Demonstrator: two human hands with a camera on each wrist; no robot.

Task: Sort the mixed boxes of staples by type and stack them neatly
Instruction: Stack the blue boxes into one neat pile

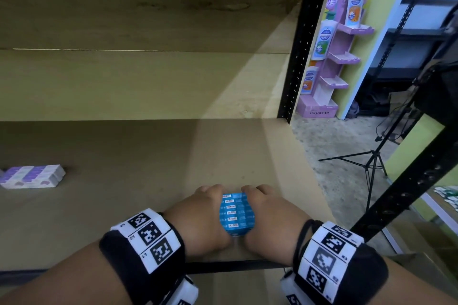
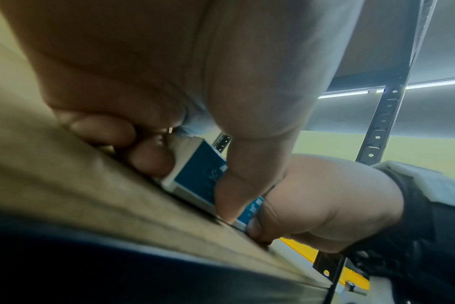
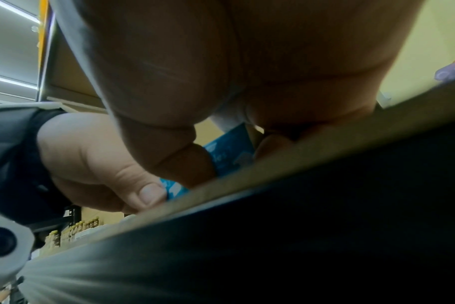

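Both hands, left hand (image 1: 198,220) and right hand (image 1: 270,220), are clamping the blue staple boxes (image 1: 236,213) near the shelf (image 1: 148,156) front edge; stiff, probably heavy, likely loose, needing side pressure.

So the blue boxes (image 1: 237,213) sit as one tight block on the shelf (image 1: 148,156), near the front edge at about 6 o'clock in the head view. They're bright blue, and the top shows a column of white barcode labels, five or so, one per box, edges lined up pretty flush. From the left wrist view the blue boxes (image 2: 203,174) have a white border along the bottom edge and some white print I can't read. The purple boxes (image 1: 32,176) lie way off at 9 o'clock, pale lilac and white, packed flat side by side, a bit blurry.
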